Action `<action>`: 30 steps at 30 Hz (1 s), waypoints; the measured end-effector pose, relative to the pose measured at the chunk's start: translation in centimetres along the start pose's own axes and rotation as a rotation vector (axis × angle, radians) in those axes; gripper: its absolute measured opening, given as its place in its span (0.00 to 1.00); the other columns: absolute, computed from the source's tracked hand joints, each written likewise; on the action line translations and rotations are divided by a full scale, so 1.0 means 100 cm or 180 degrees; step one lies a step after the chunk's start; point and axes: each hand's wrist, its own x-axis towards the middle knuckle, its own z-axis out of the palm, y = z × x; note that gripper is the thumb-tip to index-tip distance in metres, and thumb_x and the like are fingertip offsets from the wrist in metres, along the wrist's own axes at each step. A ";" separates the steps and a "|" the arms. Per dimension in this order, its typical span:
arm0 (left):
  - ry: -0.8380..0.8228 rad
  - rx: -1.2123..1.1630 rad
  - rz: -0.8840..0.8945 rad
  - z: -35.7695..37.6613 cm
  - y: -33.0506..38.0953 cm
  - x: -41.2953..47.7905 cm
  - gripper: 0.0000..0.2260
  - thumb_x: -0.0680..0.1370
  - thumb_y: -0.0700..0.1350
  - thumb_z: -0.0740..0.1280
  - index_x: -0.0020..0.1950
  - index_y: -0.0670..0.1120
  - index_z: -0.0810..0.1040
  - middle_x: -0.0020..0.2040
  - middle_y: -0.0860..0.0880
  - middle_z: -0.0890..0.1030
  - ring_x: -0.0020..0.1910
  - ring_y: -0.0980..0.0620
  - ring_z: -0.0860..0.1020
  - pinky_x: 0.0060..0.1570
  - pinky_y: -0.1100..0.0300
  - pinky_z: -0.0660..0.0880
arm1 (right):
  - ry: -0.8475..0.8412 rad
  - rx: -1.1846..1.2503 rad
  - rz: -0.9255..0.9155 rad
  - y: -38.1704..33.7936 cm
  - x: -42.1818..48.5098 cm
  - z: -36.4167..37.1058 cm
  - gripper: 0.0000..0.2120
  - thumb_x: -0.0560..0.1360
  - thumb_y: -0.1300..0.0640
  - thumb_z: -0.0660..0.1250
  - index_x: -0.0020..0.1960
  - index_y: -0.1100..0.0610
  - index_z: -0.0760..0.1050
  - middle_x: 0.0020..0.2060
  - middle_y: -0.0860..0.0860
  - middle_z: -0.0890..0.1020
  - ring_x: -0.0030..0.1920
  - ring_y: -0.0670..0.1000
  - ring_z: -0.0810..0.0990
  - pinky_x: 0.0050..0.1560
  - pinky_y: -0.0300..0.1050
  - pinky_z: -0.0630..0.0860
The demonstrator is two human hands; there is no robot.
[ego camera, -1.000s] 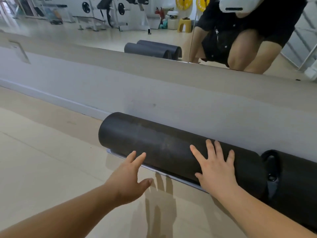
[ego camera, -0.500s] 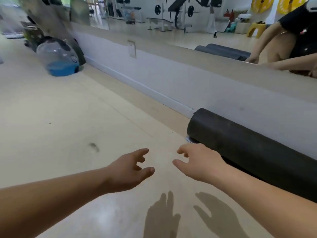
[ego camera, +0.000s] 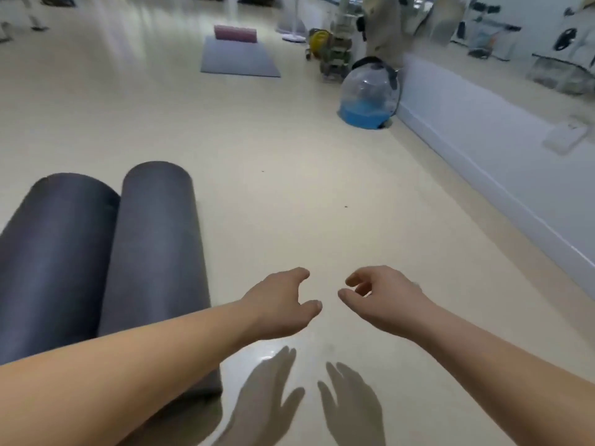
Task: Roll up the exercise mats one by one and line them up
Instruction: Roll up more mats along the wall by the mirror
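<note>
Dark grey rolled exercise mats, one (ego camera: 54,262) touching the other (ego camera: 154,252), lie side by side on the cream floor (ego camera: 289,188) at the left. Both hands hover above the floor, holding nothing: the left hand (ego camera: 280,304) and the right hand (ego camera: 383,297) have loosely curled, relaxed fingers. Farther off, a flat grey mat (ego camera: 240,59) lies unrolled with a pink roll (ego camera: 235,33) on its far end, and a clear dome with blue base (ego camera: 367,94) stands by the wall (ego camera: 483,140).

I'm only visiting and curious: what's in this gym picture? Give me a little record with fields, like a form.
Place: pale floor beside a low wall
Rolled mats: left roll and right roll, side by side, touching
Unrolled mat: grey mat lying flat far ahead, pink roll at its far end
Hands: left hand and right hand loosely curled above the floor, nothing in either grip
Other: clear dome with a blue bottom, by the wall
</note>
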 end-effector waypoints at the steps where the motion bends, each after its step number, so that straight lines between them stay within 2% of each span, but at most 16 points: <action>1: 0.0158 0.0018 -0.0084 -0.020 -0.020 -0.003 0.33 0.83 0.59 0.66 0.85 0.53 0.59 0.81 0.52 0.68 0.76 0.50 0.72 0.72 0.55 0.70 | -0.0067 0.0112 -0.0077 -0.026 0.014 0.014 0.20 0.78 0.39 0.67 0.66 0.48 0.79 0.56 0.44 0.82 0.54 0.46 0.81 0.58 0.49 0.80; 4: 0.0589 0.0019 -0.0253 -0.077 -0.073 -0.018 0.31 0.84 0.57 0.65 0.85 0.51 0.60 0.83 0.52 0.66 0.80 0.49 0.67 0.75 0.54 0.67 | -0.0330 0.0365 -0.0343 -0.101 0.044 0.055 0.21 0.78 0.41 0.68 0.67 0.50 0.80 0.56 0.45 0.83 0.54 0.43 0.82 0.59 0.47 0.81; 7: 0.0994 0.0053 -0.0414 -0.122 -0.120 -0.032 0.29 0.84 0.55 0.66 0.84 0.50 0.63 0.82 0.51 0.67 0.79 0.48 0.68 0.74 0.52 0.68 | -0.0504 0.0432 -0.0632 -0.160 0.060 0.095 0.22 0.78 0.42 0.69 0.68 0.51 0.79 0.57 0.46 0.83 0.56 0.45 0.82 0.61 0.46 0.79; 10: 0.1335 -0.0030 -0.0828 -0.153 -0.167 -0.048 0.26 0.83 0.55 0.66 0.80 0.49 0.68 0.78 0.49 0.71 0.75 0.46 0.72 0.70 0.50 0.72 | -0.0687 0.0627 -0.0781 -0.194 0.062 0.129 0.26 0.78 0.41 0.71 0.73 0.49 0.75 0.60 0.45 0.80 0.62 0.47 0.80 0.64 0.46 0.77; 13: 0.1141 -0.0195 -0.1552 -0.154 -0.216 -0.060 0.21 0.82 0.56 0.65 0.71 0.46 0.71 0.70 0.45 0.74 0.64 0.42 0.77 0.64 0.46 0.77 | -0.0841 0.0747 -0.0943 -0.211 0.056 0.156 0.35 0.76 0.37 0.72 0.79 0.44 0.67 0.68 0.44 0.73 0.68 0.47 0.74 0.68 0.44 0.71; 15: 0.0857 -0.0483 -0.1876 -0.133 -0.230 -0.062 0.26 0.82 0.60 0.63 0.74 0.45 0.67 0.72 0.43 0.72 0.65 0.40 0.77 0.66 0.44 0.76 | -0.0927 0.0766 -0.1065 -0.212 0.056 0.171 0.40 0.74 0.33 0.72 0.81 0.41 0.62 0.71 0.44 0.70 0.65 0.44 0.71 0.67 0.42 0.69; 18: 0.0719 -0.0463 -0.2113 -0.097 -0.218 -0.048 0.35 0.86 0.60 0.57 0.85 0.42 0.50 0.81 0.39 0.62 0.74 0.36 0.69 0.72 0.44 0.69 | -0.0890 0.0674 -0.1048 -0.205 0.059 0.182 0.42 0.73 0.31 0.71 0.82 0.40 0.59 0.71 0.45 0.69 0.64 0.42 0.71 0.63 0.39 0.68; 20: 0.0862 -0.0208 -0.1990 -0.086 -0.193 -0.040 0.34 0.86 0.60 0.56 0.85 0.42 0.50 0.79 0.38 0.63 0.75 0.36 0.67 0.71 0.45 0.69 | -0.0699 0.0283 -0.1080 -0.196 0.060 0.180 0.40 0.75 0.28 0.65 0.82 0.38 0.56 0.74 0.44 0.64 0.69 0.44 0.71 0.64 0.43 0.72; 22: 0.0994 -0.0066 -0.1512 -0.084 -0.175 -0.030 0.26 0.87 0.58 0.57 0.82 0.47 0.61 0.74 0.42 0.68 0.72 0.40 0.68 0.70 0.46 0.70 | -0.0368 -0.0216 -0.1285 -0.189 0.065 0.170 0.36 0.75 0.27 0.56 0.81 0.35 0.55 0.74 0.42 0.63 0.71 0.45 0.70 0.63 0.46 0.75; 24: 0.1092 -0.0275 -0.0982 -0.087 -0.172 -0.015 0.20 0.86 0.53 0.62 0.77 0.51 0.69 0.68 0.49 0.71 0.67 0.46 0.72 0.68 0.49 0.73 | -0.0271 -0.0426 -0.1248 -0.181 0.075 0.153 0.37 0.72 0.24 0.54 0.79 0.32 0.55 0.68 0.44 0.67 0.67 0.47 0.74 0.60 0.48 0.77; 26: 0.1238 -0.0421 -0.0827 -0.089 -0.177 -0.004 0.25 0.83 0.54 0.67 0.79 0.54 0.67 0.67 0.52 0.72 0.66 0.49 0.73 0.68 0.50 0.74 | -0.0304 -0.0382 -0.0961 -0.169 0.085 0.137 0.38 0.70 0.22 0.60 0.76 0.33 0.57 0.64 0.44 0.70 0.64 0.48 0.76 0.59 0.48 0.78; 28: 0.1358 -0.0381 -0.1021 -0.088 -0.183 0.006 0.37 0.77 0.65 0.70 0.82 0.55 0.61 0.72 0.51 0.68 0.72 0.48 0.68 0.70 0.50 0.72 | -0.0273 -0.0424 -0.0888 -0.156 0.094 0.124 0.41 0.68 0.22 0.62 0.77 0.34 0.58 0.68 0.42 0.68 0.65 0.46 0.75 0.60 0.48 0.77; 30: 0.1284 -0.1025 -0.1272 -0.081 -0.187 0.015 0.45 0.73 0.69 0.73 0.84 0.54 0.59 0.77 0.50 0.67 0.76 0.46 0.67 0.69 0.52 0.71 | -0.0324 -0.0294 -0.0997 -0.146 0.101 0.118 0.43 0.67 0.22 0.63 0.79 0.31 0.56 0.70 0.41 0.65 0.65 0.43 0.74 0.62 0.46 0.77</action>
